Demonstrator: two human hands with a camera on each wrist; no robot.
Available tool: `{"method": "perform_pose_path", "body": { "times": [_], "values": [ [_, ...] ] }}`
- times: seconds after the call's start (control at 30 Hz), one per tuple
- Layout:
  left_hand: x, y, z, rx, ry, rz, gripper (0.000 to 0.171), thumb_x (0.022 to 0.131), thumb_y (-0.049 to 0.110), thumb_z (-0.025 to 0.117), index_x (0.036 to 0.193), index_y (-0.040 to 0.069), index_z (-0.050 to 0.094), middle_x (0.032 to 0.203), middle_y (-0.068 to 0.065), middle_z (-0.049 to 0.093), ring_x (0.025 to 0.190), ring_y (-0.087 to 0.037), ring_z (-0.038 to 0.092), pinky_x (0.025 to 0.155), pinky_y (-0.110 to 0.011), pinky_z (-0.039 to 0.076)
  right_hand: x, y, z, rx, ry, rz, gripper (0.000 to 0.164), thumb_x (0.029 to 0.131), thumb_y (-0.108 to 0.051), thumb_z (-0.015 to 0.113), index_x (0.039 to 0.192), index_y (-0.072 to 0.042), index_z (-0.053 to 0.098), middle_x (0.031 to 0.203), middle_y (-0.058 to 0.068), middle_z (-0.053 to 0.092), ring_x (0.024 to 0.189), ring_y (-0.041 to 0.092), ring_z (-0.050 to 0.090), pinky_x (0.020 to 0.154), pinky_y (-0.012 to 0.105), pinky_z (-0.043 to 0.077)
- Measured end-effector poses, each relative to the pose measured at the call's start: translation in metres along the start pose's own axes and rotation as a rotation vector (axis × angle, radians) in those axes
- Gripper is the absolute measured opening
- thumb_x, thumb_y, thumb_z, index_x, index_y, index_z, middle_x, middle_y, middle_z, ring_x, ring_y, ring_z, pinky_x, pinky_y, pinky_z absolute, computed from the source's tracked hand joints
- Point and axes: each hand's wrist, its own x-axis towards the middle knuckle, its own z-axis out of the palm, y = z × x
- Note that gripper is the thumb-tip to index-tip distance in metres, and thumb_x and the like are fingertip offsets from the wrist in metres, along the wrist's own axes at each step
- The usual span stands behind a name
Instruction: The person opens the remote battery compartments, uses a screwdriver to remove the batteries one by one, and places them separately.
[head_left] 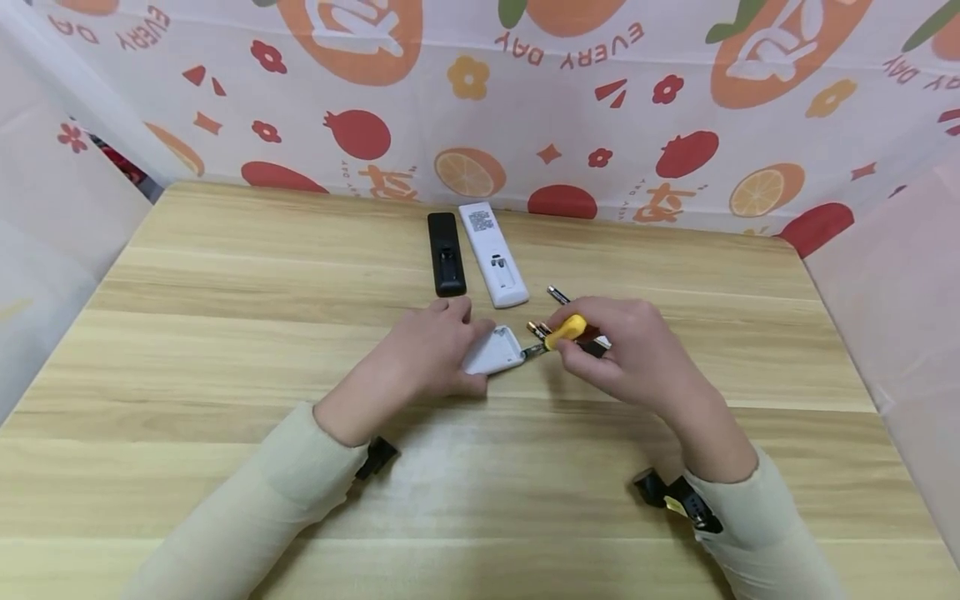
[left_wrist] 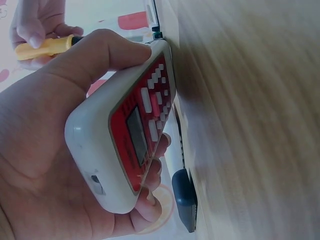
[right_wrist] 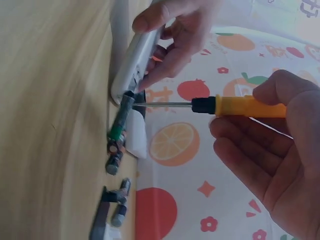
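My left hand (head_left: pixel 431 354) grips a white remote control (head_left: pixel 495 352) near the middle of the table, back side up. In the left wrist view its red face with a small display (left_wrist: pixel 136 131) and buttons points at the tabletop. My right hand (head_left: pixel 637 354) holds a screwdriver by its yellow handle (head_left: pixel 567 331). The metal shaft (right_wrist: pixel 167 104) reaches to a dark battery (right_wrist: pixel 123 112) with a green band at the remote's end. Whether the tip touches that battery I cannot tell. More batteries (head_left: pixel 537 330) lie just beyond, partly hidden by the right hand.
A black remote (head_left: pixel 442 250) and a longer white remote (head_left: pixel 491 250) lie at the back with their battery bays uncovered. One battery (head_left: pixel 557 294) lies beyond the right hand, and a dark flat piece (head_left: pixel 595 347) shows under it. A patterned cloth (head_left: pixel 465 125) hangs behind the table (head_left: pixel 187 333).
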Motion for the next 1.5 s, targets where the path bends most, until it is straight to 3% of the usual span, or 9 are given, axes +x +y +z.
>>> {"method": "perform_pose_path", "body": {
  "times": [0.2,0.53,0.73,0.87,1.0,1.1,1.2,1.4,1.5],
  "values": [
    [0.000,0.001,-0.004,0.007,-0.029,0.002,0.072,0.068,0.057,0.066,0.129,0.022,0.051,0.108,-0.007,0.049,0.086,-0.021,0.046,0.060,-0.036,0.043,0.002,0.003,0.004,0.000,-0.044,0.030,0.018,0.082,-0.022,0.064,0.100,-0.020,0.066,0.090,-0.016,0.063,0.068,-0.001,0.051,0.061,0.017,0.046],
    [-0.002,-0.002,-0.007,0.019,-0.085,0.023,0.079,0.067,0.055,0.070,0.133,0.020,0.046,0.117,-0.010,0.049,0.094,-0.023,0.048,0.069,-0.039,0.046,0.003,0.011,0.001,-0.007,-0.003,0.077,0.019,0.082,-0.023,0.068,0.100,-0.018,0.066,0.090,-0.013,0.064,0.070,-0.002,0.055,0.062,0.024,0.051],
    [-0.012,-0.008,-0.008,0.004,-0.049,0.038,0.082,0.063,0.052,0.072,0.133,0.018,0.046,0.117,-0.008,0.049,0.095,-0.023,0.048,0.073,-0.038,0.047,0.003,0.013,-0.009,0.036,0.069,0.147,0.023,0.084,-0.032,0.065,0.104,-0.021,0.064,0.088,-0.014,0.063,0.072,-0.001,0.058,0.063,0.021,0.050],
    [-0.021,-0.026,-0.014,-0.004,0.021,0.066,0.078,0.061,0.038,0.076,0.129,0.018,0.045,0.114,-0.007,0.047,0.095,-0.024,0.046,0.071,-0.037,0.046,0.003,0.015,-0.019,0.082,0.179,0.178,0.029,0.083,-0.025,0.067,0.110,-0.016,0.061,0.083,-0.009,0.064,0.066,0.002,0.059,0.059,0.020,0.050],
    [-0.026,-0.053,-0.020,0.051,0.142,0.094,0.073,0.063,0.028,0.081,0.126,0.021,0.046,0.112,-0.007,0.045,0.098,-0.028,0.043,0.070,-0.042,0.048,0.003,0.008,-0.030,0.190,0.259,0.241,0.038,0.084,-0.014,0.066,0.118,-0.007,0.050,0.079,0.000,0.067,0.061,0.012,0.060,0.056,0.020,0.049],
    [-0.021,-0.075,-0.023,0.094,0.229,0.089,0.069,0.063,0.025,0.083,0.123,0.025,0.048,0.111,-0.007,0.045,0.100,-0.032,0.041,0.073,-0.050,0.047,0.004,0.003,-0.037,0.325,0.299,0.323,0.042,0.086,-0.010,0.062,0.121,-0.006,0.038,0.078,0.010,0.066,0.061,0.019,0.060,0.057,0.023,0.050],
    [-0.013,-0.094,-0.024,0.116,0.274,0.070,0.063,0.065,0.018,0.083,0.118,0.027,0.050,0.110,-0.007,0.045,0.102,-0.035,0.040,0.077,-0.057,0.042,0.004,0.003,-0.042,0.431,0.339,0.392,0.043,0.088,-0.009,0.058,0.120,-0.009,0.030,0.080,0.017,0.064,0.062,0.022,0.060,0.060,0.026,0.052],
    [0.000,-0.117,-0.021,0.073,0.222,0.034,0.059,0.068,-0.004,0.073,0.114,0.029,0.055,0.115,-0.009,0.043,0.110,-0.035,0.035,0.077,-0.060,0.039,0.002,0.012,-0.045,0.492,0.337,0.435,0.039,0.091,-0.011,0.054,0.123,-0.010,0.031,0.080,0.021,0.062,0.062,0.032,0.059,0.060,0.033,0.054],
    [0.006,-0.122,-0.019,0.054,0.178,0.029,0.057,0.070,-0.004,0.072,0.112,0.030,0.056,0.118,-0.009,0.043,0.112,-0.033,0.034,0.078,-0.058,0.040,0.001,0.016,-0.047,0.480,0.297,0.441,0.037,0.092,-0.010,0.052,0.126,-0.010,0.038,0.082,0.021,0.062,0.064,0.034,0.059,0.059,0.036,0.054]
  ]
}}
